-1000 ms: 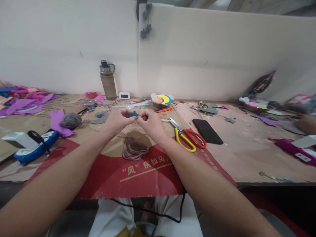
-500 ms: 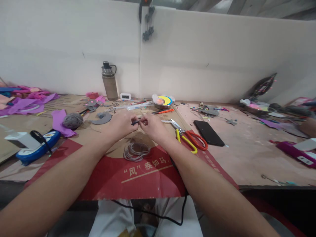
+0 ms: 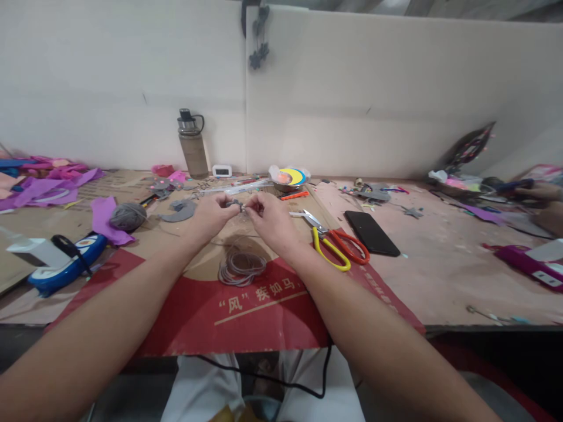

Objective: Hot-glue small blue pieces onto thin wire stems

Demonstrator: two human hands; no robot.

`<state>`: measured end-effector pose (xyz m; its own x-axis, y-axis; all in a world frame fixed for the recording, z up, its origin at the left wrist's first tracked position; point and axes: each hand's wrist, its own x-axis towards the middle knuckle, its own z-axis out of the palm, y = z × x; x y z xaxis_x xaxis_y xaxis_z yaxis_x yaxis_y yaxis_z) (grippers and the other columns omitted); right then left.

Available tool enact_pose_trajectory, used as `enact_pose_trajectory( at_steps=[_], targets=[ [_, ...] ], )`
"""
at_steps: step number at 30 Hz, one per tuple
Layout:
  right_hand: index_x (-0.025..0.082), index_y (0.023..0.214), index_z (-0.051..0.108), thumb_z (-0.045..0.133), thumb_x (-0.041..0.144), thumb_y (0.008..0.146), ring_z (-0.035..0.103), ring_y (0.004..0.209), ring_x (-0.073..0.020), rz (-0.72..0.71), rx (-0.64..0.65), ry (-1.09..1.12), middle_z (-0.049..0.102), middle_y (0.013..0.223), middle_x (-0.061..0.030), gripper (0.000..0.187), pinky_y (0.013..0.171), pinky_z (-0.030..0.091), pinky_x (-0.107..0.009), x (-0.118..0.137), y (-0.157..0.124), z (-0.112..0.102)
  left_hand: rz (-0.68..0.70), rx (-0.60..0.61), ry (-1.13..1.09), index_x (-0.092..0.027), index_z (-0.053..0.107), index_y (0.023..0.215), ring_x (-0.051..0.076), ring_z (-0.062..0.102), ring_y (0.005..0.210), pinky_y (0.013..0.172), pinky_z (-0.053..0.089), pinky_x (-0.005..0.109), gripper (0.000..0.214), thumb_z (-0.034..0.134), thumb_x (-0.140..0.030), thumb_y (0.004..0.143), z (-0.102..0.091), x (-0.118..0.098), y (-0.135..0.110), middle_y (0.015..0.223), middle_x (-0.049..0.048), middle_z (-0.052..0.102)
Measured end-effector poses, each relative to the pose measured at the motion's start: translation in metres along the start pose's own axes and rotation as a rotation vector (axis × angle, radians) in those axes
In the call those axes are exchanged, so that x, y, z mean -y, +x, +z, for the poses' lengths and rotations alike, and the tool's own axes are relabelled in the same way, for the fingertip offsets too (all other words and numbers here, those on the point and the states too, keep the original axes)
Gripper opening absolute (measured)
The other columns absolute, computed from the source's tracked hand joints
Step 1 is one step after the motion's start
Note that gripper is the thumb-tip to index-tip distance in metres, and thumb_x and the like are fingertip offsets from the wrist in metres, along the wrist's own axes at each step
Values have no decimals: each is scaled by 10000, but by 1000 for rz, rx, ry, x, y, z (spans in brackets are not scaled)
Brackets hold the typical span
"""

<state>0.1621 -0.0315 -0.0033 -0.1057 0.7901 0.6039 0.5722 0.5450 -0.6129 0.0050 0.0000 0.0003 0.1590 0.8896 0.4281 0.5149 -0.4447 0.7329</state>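
Observation:
My left hand (image 3: 214, 215) pinches a small grey piece (image 3: 236, 203), felt-like and too small to make out fully. Close beside it, my right hand (image 3: 269, 220) has its thumb and fingertips drawn together at the piece's right edge. What the right fingertips hold is too small to name. A loose coil of grey cord (image 3: 241, 269) lies on the red and brown board (image 3: 189, 322) below my hands. To the right of my right wrist, scissors (image 3: 328, 239) with one yellow and one red handle lie with blades slightly apart.
A black phone (image 3: 372, 233) lies right of the scissors. Grey yarn (image 3: 127, 217), purple felt (image 3: 104, 215) and a blue power strip (image 3: 68, 266) are at left. A bottle (image 3: 192, 146), small clock (image 3: 222, 171) and bowl (image 3: 288, 186) stand behind. Another person's hand (image 3: 545, 196) is at far right.
My fingers have shifted slightly left and opened a little, and the grey piece shows more between them. The other person's hand has come further into view at far right.

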Motion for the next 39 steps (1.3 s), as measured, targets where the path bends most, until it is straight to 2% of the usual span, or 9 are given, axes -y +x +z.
enact_pose_trajectory(
  at_steps=[6, 13, 19, 24, 29, 32, 39],
  targets=[
    [170, 743, 588, 560, 210, 790, 509, 688, -133, 133, -52, 145, 596, 723, -13, 67, 655, 384, -276, 1, 1, 5, -6, -15, -118, -183, 595, 644, 124, 442, 569, 557, 306, 264, 95, 582, -274, 668, 2, -1, -3, 594, -24, 530],
    [171, 740, 634, 569, 237, 785, 516, 649, -120, 185, -51, 183, 624, 702, -7, 103, 641, 384, -269, 3, 1, 3, 37, -28, -42, -175, 586, 649, 112, 425, 559, 542, 302, 255, 67, 581, -238, 673, 3, -8, -6, 592, -28, 524],
    [162, 701, 608, 561, 224, 773, 488, 642, -112, 160, -48, 137, 589, 672, 2, 106, 612, 351, -251, 3, 1, 2, 44, 31, -16, -156, 613, 715, 102, 430, 577, 567, 313, 249, 108, 575, -256, 702, 1, -8, -7, 627, -29, 540],
    [165, 658, 558, 544, 200, 749, 448, 597, -98, 187, -13, 139, 524, 620, 26, 98, 573, 318, -239, 1, 3, -2, 4, 146, -148, -154, 620, 699, 107, 462, 600, 597, 350, 250, 142, 593, -293, 689, -3, -16, -7, 629, -19, 568],
    [170, 638, 545, 540, 199, 735, 432, 573, -97, 197, 0, 104, 502, 593, 33, 102, 552, 297, -240, -3, 4, -5, -25, 191, -234, -157, 667, 759, 119, 502, 619, 608, 386, 253, 177, 588, -293, 679, -6, -18, -6, 677, 0, 622],
    [170, 641, 556, 549, 193, 734, 444, 579, -101, 170, 8, 70, 527, 604, 25, 96, 561, 306, -245, -3, 3, -4, -10, 199, -183, -145, 677, 785, 120, 523, 628, 617, 394, 253, 206, 629, -308, 668, -5, -17, -6, 700, 16, 644],
    [164, 706, 597, 567, 141, 756, 483, 664, -129, 16, 30, -86, 577, 695, -21, 63, 636, 351, -272, 0, -2, -2, 89, 158, 129, -153, 651, 635, 91, 448, 527, 532, 334, 233, 134, 643, -283, 668, -5, -18, -5, 558, -15, 578]
  ],
)
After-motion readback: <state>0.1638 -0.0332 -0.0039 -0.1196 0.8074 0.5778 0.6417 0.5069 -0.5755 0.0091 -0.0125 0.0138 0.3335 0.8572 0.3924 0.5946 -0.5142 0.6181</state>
